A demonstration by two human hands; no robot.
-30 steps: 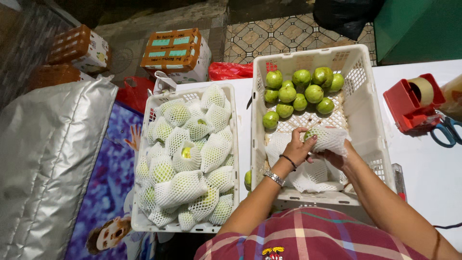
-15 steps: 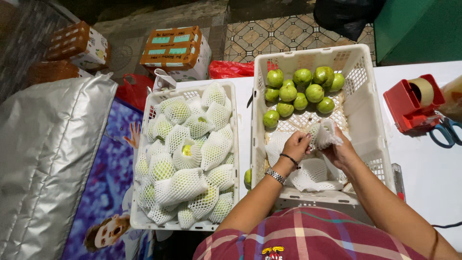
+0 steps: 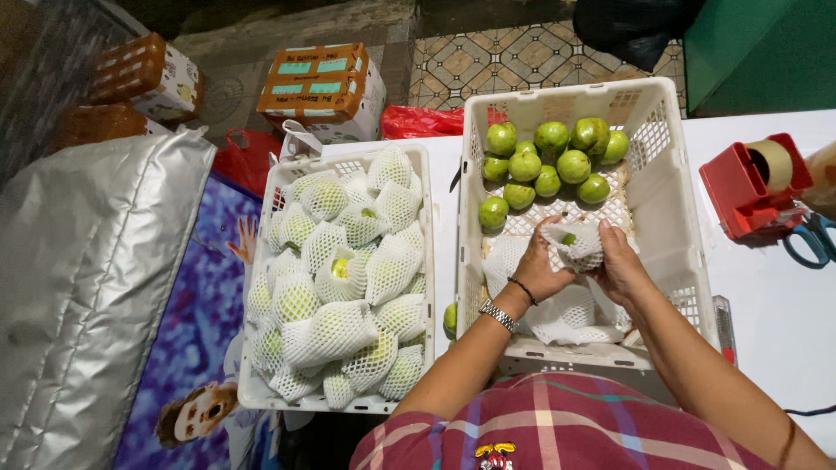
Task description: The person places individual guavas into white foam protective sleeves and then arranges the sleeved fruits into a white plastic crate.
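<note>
Both hands over the right crate (image 3: pixel 670 218), a white slotted plastic crate on the white surface (image 3: pixel 784 313). Left hand (image 3: pixel 542 265) and right hand (image 3: pixel 620 265) meet around one green fruit (image 3: pixel 569 238), mostly covered by a white foam net sleeve (image 3: pixel 582 247); only a small patch of green shows at the top. Fingers of both hands closed on the sleeved fruit, left from the left side, right from the right, held just above the crate floor. Metal watch and dark thin band on the left wrist.

Far end of the same crate: cluster of bare green fruits (image 3: pixel 549 161), touching one another. Near end, under the hands: loose pile of empty foam sleeves (image 3: pixel 557 318).

Left crate (image 3: pixel 261 396), same kind, just beside the right one: heaped with fruits already in sleeves (image 3: pixel 344 278).

One bare green fruit (image 3: pixel 450 318) sits in the gap between the crates.

Right of the crates on the surface: red tape dispenser (image 3: pixel 747 187), blue-handled scissors (image 3: pixel 812 244) just beside it.

Floor to the left: silver padded bag (image 3: pixel 78 287), cardboard boxes (image 3: pixel 324 87) beyond
</note>
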